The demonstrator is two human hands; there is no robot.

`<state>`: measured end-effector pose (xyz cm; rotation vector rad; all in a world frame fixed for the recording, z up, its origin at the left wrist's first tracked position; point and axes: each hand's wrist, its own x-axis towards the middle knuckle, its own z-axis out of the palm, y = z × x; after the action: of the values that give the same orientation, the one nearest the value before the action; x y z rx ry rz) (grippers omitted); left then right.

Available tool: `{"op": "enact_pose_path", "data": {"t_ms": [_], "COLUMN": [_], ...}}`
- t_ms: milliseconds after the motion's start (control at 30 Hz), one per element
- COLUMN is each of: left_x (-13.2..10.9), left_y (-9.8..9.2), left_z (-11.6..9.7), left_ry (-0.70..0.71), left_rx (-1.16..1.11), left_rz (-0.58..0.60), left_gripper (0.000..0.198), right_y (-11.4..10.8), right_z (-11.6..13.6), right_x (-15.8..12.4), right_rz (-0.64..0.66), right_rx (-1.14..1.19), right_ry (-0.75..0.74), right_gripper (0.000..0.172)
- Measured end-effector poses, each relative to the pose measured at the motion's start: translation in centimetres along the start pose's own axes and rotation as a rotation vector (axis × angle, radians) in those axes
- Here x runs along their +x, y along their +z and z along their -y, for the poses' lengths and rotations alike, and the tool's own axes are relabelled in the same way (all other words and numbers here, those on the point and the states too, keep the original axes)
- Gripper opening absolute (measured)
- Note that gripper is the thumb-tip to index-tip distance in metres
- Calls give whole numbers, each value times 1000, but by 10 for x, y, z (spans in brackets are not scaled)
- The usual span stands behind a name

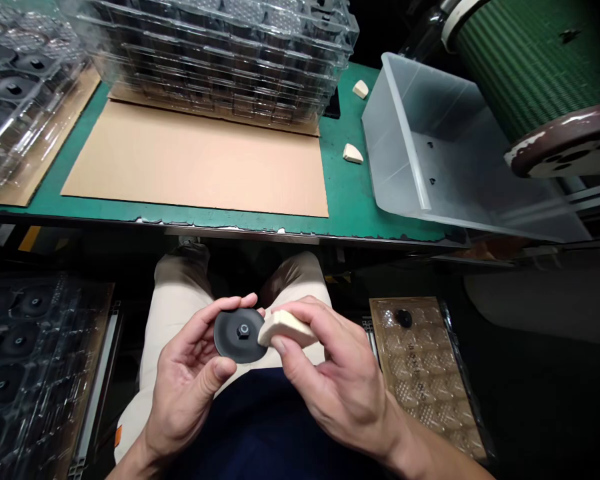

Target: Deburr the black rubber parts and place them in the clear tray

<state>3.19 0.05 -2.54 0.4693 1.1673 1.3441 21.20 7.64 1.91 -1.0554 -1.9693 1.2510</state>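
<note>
Head view. Grips a matt black round disc [237, 337] in the left hand [190, 380], fingers curled behind the rim, thumb pressed at the lower edge. Flat face turned up toward the camera, with a small hexagonal nut at the centre; round, so no long axis to tell. Pinches a smooth cream wedge-shaped block [285, 328] in the right hand [340, 380], thumb beneath, fingers clenched on top, one end touching the disc's right rim, long axis lying left to right. Both low over beige trousers [175, 300], below the table edge.

Above: worn green table mat [347, 200] under a plain brown cardboard sheet [195, 160], a stack of clear moulded plastic trays [220, 60] at the far side, two loose cream wedges [353, 154] beside a translucent plastic bin [430, 133], a ribbed green roller [530, 60] at top right. Low right, a clear blister tray [425, 373].
</note>
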Motion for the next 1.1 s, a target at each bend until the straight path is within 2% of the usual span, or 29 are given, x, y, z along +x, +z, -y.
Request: {"op": "enact_pose_path", "data": {"t_ms": [200, 333, 467, 567, 633, 700, 767, 900, 1000, 1100], "left_x": [1, 2, 2, 2, 2, 3, 5, 6, 6, 7], "left_y": [0, -1, -2, -4, -6, -8, -9, -8, -5, -3], "left_z": [1, 2, 1, 2, 2, 3, 4, 4, 3, 3], "left_ry": [-8, 2, -31, -68, -116, -150, -153, -116, -105, -94], "left_rx": [-9, 8, -13, -76, -163, -240, -267, -235, -179, -105], "left_rz": [5, -12, 12, 39, 54, 66, 83, 111, 85, 76], "left_gripper": [56, 55, 57, 56, 58, 62, 62, 59, 59, 58], "right_y": [0, 2, 3, 3, 1, 0, 0, 10, 20, 26], "right_z": [-5, -7, -10, -27, -43, -58, -68, -73, -68, -61], "right_x": [-1, -1, 2, 8, 11, 12, 9, -3, -14, -20], "right_rz": [40, -7, 71, -33, -125, -165, -150, -38, 36, 77], "right_rx": [9, -14, 59, -56, -69, 91, 365, 854, 1005, 1013], "right_ry": [80, 78, 130, 50, 118, 273, 410, 642, 750, 729], "right_gripper": [12, 13, 13, 14, 20, 32, 42, 36, 39, 44]}}
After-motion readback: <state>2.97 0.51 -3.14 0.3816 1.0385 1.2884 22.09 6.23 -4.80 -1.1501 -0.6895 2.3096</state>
